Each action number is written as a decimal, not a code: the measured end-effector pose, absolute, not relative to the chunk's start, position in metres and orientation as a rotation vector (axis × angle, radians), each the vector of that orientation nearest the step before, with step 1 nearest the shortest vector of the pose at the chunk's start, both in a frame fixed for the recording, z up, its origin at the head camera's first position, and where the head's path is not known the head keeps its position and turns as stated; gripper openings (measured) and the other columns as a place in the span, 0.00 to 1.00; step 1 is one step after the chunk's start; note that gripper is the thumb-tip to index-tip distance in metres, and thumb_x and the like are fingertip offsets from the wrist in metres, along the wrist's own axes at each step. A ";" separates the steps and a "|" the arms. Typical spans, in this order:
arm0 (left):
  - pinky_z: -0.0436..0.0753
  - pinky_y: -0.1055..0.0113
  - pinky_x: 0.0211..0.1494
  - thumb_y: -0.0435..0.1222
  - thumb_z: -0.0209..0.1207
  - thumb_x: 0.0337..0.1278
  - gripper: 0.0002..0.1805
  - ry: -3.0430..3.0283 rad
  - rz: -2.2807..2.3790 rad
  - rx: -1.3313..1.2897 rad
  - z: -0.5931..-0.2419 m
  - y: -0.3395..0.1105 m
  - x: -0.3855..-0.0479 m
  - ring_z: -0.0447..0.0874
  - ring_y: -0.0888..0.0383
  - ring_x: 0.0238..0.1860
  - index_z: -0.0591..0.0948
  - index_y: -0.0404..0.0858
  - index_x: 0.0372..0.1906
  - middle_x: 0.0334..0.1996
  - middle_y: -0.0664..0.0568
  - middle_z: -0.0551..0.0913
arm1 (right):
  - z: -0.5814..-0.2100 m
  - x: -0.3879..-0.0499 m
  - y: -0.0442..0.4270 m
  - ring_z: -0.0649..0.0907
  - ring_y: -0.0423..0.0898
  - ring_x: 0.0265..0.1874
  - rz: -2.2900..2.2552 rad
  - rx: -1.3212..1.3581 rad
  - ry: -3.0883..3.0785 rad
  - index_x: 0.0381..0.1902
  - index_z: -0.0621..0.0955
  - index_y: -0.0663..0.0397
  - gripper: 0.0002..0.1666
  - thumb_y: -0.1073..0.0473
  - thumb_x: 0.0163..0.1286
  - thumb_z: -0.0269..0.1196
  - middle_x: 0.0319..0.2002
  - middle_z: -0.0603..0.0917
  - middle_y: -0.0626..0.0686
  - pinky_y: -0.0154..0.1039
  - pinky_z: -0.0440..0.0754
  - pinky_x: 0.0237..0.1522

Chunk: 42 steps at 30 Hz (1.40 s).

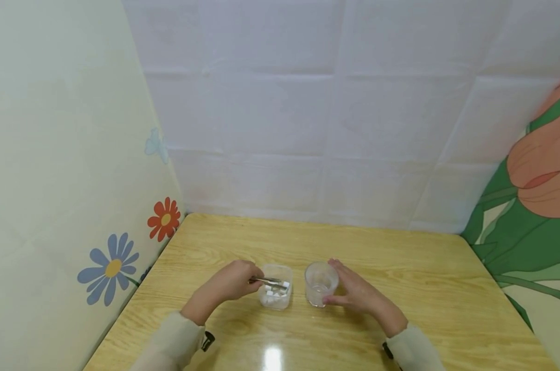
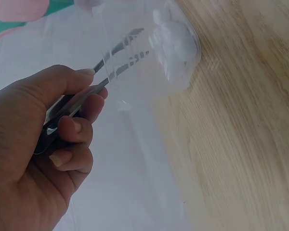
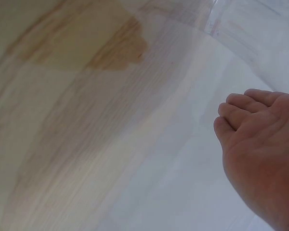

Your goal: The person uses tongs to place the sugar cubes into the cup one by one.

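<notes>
Metal tweezers [image 1: 271, 282] are pinched in my left hand [image 1: 237, 280], between thumb and curled fingers. In the left wrist view, the tweezers [image 2: 118, 73] have two toothed prongs standing apart, seen partly through a clear wall. Their tips reach over a small clear plastic box [image 1: 277, 269] that holds several white cubes [image 1: 270, 293]. Just right of the box stands a clear cup [image 1: 320, 281], upright. My right hand [image 1: 357, 293] holds this cup from the right, thumb in front and fingers behind. In the right wrist view, the hand [image 3: 262, 139] shows its palm, its thumb mostly cut off.
Both containers stand on a light wooden table [image 1: 377, 247]. A creased white sheet [image 1: 280, 113] hangs behind it. To the left is a pale panel with printed flowers [image 1: 113, 268], and on the right hangs a large floral print [image 1: 539, 206].
</notes>
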<state>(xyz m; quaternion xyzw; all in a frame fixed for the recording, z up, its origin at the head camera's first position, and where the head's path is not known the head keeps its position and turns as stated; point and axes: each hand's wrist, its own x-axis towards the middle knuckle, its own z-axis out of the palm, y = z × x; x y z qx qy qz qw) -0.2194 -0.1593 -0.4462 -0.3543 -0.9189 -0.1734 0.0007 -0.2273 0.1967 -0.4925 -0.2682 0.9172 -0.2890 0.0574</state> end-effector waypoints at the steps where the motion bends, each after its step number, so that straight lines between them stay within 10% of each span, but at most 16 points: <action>1: 0.70 0.73 0.28 0.35 0.65 0.65 0.06 -2.887 -0.537 -1.113 -0.446 -0.158 -0.220 0.66 0.71 0.22 0.87 0.41 0.31 0.22 0.64 0.76 | -0.492 -0.227 0.197 0.59 0.69 0.75 -0.875 -0.809 2.781 0.78 0.55 0.70 0.66 0.33 0.60 0.69 0.76 0.56 0.71 0.65 0.58 0.71; 42: 0.65 0.72 0.23 0.35 0.62 0.65 0.16 -2.997 -0.395 -0.977 -0.439 -0.133 -0.222 0.62 0.69 0.16 0.80 0.48 0.19 0.15 0.64 0.74 | -0.493 -0.228 0.198 0.60 0.68 0.75 -0.857 -0.808 2.798 0.77 0.56 0.70 0.67 0.31 0.59 0.70 0.76 0.57 0.71 0.64 0.58 0.72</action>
